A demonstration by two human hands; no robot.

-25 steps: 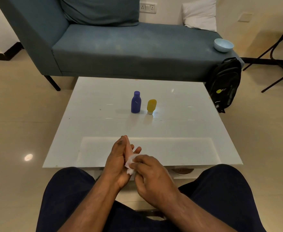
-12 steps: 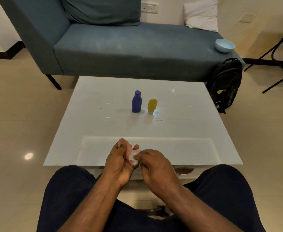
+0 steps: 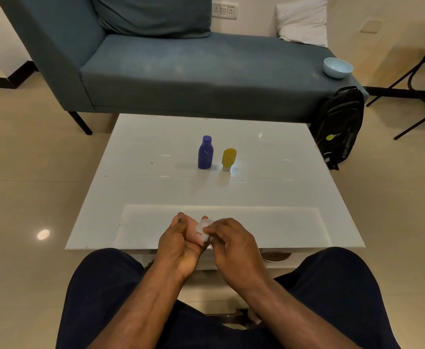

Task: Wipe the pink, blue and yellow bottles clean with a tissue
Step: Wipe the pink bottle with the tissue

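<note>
Since a second ago the tissue (image 3: 203, 230) has slid up the pink bottle (image 3: 190, 230). On the bench (image 3: 269, 157), blue bottle (image 3: 205, 152) and yellow bottle (image 3: 229, 158) stand ahead. Left hand (image 3: 178, 244) grips the pink bottle, pointing away; right hand (image 3: 234, 244) pinches the tissue against its right side.

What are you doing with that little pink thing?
A seated person is cleaning bottles. The left hand holds the pink bottle, and the right hand rubs it with a white tissue, right over the near edge of the white table. The blue bottle and yellow bottle stand side by side in the middle of the table, with no hand on them.
</note>
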